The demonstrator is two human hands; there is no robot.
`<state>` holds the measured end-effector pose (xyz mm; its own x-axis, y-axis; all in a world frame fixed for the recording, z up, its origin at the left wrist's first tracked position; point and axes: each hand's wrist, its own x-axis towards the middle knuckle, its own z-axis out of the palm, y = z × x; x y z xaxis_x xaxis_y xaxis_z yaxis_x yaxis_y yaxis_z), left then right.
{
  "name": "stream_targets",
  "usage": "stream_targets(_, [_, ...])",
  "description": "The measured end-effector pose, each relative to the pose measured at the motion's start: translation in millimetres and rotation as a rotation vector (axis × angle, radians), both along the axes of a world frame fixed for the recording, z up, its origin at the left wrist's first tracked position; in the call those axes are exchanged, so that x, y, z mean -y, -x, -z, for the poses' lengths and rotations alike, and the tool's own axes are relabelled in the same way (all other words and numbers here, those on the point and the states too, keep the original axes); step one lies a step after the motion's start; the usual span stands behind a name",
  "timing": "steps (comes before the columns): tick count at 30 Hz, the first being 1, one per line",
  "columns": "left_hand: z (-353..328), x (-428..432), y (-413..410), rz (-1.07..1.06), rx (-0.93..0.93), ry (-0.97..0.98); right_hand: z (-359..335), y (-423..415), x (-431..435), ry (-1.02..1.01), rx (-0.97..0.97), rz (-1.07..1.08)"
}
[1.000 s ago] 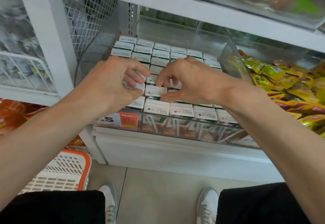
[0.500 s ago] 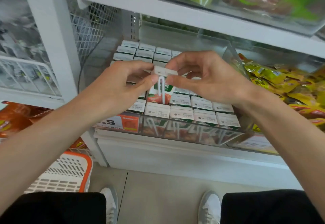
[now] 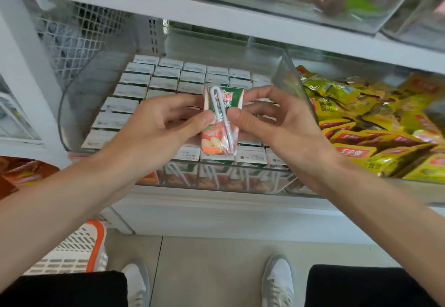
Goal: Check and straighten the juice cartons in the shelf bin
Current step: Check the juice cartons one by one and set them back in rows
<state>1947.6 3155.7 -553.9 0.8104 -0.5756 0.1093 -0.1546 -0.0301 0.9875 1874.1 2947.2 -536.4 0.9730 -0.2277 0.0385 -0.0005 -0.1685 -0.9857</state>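
A small green and orange juice carton (image 3: 218, 141) with a wrapped straw on its face is held above the bin, its printed side turned toward me. My left hand (image 3: 154, 130) pinches its left edge with thumb and fingers. My right hand (image 3: 274, 126) pinches its right edge the same way. Below them, several rows of cartons (image 3: 154, 77) stand upright with white tops in the clear shelf bin (image 3: 286, 75). The hands hide the middle rows.
A neighbouring clear bin to the right holds yellow and red snack packets (image 3: 366, 123). A white shelf board (image 3: 216, 20) runs close overhead. A white and orange basket (image 3: 74, 251) stands on the floor at the left, near my shoes.
Both hands lifted one carton out of the rows and raised it clear of the bin. It has tipped so that its front face and straw show fully.
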Motion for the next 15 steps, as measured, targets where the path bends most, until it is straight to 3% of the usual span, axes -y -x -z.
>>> stream_targets(6, [-2.9, 2.1, 3.9, 0.065, 0.055, -0.044, 5.5, 10.1, 7.6, -0.074, -0.032, 0.095])
stream_targets(15, [-2.1, -1.0, 0.3, 0.048, 0.074, -0.039, 6.1, 10.9, -0.1, -0.241, -0.070, 0.046])
